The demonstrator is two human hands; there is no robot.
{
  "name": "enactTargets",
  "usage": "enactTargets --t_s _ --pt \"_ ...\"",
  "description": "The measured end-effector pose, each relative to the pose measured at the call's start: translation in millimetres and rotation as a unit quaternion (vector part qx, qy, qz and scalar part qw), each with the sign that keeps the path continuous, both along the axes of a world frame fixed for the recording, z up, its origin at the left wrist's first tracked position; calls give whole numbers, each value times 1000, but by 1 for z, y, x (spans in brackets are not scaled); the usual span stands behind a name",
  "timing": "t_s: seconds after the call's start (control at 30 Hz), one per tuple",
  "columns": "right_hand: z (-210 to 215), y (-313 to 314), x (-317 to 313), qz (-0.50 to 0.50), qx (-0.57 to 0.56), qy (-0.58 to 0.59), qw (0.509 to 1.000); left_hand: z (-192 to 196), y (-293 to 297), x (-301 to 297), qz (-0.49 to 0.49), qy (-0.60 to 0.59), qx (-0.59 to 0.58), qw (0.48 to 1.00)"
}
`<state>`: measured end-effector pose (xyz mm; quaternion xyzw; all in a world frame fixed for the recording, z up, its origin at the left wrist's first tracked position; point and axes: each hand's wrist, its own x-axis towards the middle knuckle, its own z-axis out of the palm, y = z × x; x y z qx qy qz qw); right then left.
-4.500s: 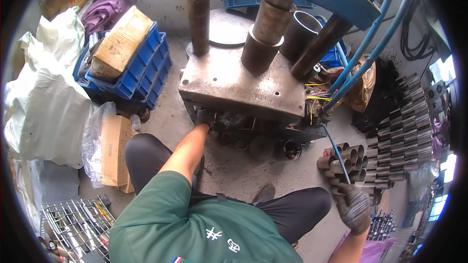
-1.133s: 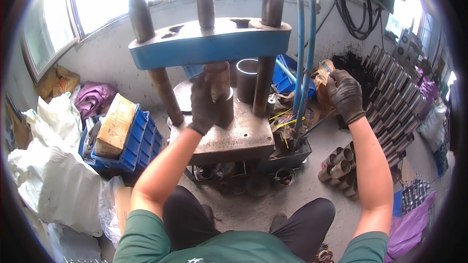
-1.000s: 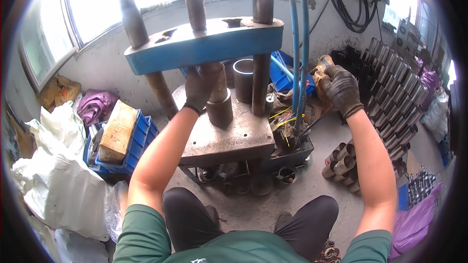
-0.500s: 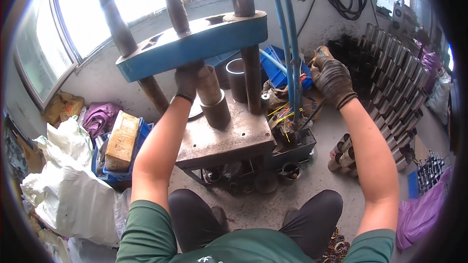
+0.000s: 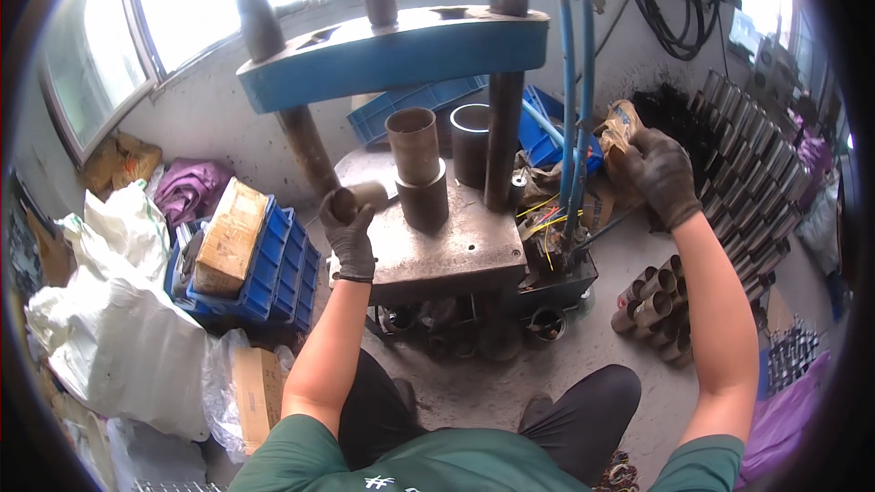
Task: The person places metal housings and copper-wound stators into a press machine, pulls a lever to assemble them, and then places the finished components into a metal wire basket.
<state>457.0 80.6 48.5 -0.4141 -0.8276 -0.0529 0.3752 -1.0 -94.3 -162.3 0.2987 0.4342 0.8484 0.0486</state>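
My left hand (image 5: 349,239), in a dark glove, is closed around a short metal cylinder (image 5: 368,194) held tilted on its side above the left part of the press table (image 5: 437,260). Beside it, a metal tube (image 5: 413,148) stands upright on a thicker collar-like cylinder (image 5: 423,202). Over at the right, my gloved right hand (image 5: 667,178) is curled beside a brown wrapped bundle (image 5: 622,123). What its fingers hold is hidden. The blue crosshead (image 5: 396,59) of the press spans above the table, clear of the tube.
A dark pipe (image 5: 470,150) stands behind the press column (image 5: 504,137). Blue hoses (image 5: 576,100) and loose wires (image 5: 550,241) lie right of the table. Stacked metal tubes (image 5: 752,178) line the right side. A carton (image 5: 232,241) rests on blue crates (image 5: 283,269) at left.
My left hand has come away from the upright tube, toward the left and nearer me, and now grips a short cylinder. My right hand appears lower and farther right. The view has shifted.
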Motion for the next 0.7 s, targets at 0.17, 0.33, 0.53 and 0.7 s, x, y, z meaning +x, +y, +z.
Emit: enactTargets --t_s 0.17,0.33,0.53,0.7 --pt "-13 -70 18 86 27 24 996 -34 -16 -45 109 33 -343 933" --pt "-70 -162 61 78 64 -155 983 -60 -7 -69 228 189 -392 871" --pt "-45 -222 -56 137 18 -59 989 -21 -18 -32 328 300 -280 851" --pt "-37 -145 -234 278 34 -12 960 -20 -1 14 188 293 -192 918"
